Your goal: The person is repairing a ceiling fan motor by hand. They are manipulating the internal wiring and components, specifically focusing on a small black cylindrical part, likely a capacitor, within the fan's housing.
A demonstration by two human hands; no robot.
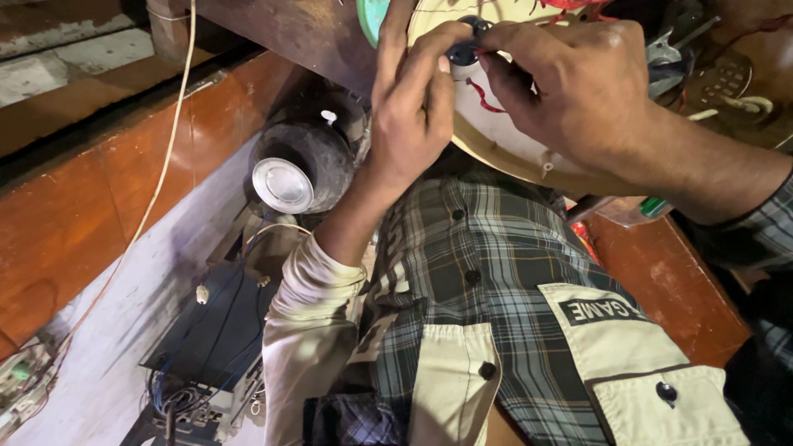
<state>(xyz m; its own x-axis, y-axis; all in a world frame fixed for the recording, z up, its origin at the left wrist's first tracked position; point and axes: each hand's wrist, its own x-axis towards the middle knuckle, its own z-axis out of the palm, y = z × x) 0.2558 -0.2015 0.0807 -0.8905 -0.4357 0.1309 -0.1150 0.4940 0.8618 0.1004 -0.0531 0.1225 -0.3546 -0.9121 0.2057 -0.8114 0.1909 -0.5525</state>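
Two hands meet over a cream disc (496,140) held near the person's chest, above a plaid shirt with a cream pocket. Biggest in view is this disc: a thin, stiff round plate, probably light plastic, with red wires (483,92) across its face. It looks easy to crack or bend at the rim, so a hold at the edge or the hub seems safest. At its centre sits a small dark knob (464,51). The left hand (413,107) is curled nearly closed, fingertips pinching the knob; the right hand (578,83) is likewise closed, thumb and forefinger on the same knob. Below, on the counter (74,223), a dark round pot (310,161) lies tipped, its mouth covered by a shiny metal lid; its contents are hidden. Nearby lies a black box (211,347) trailing thin wires.
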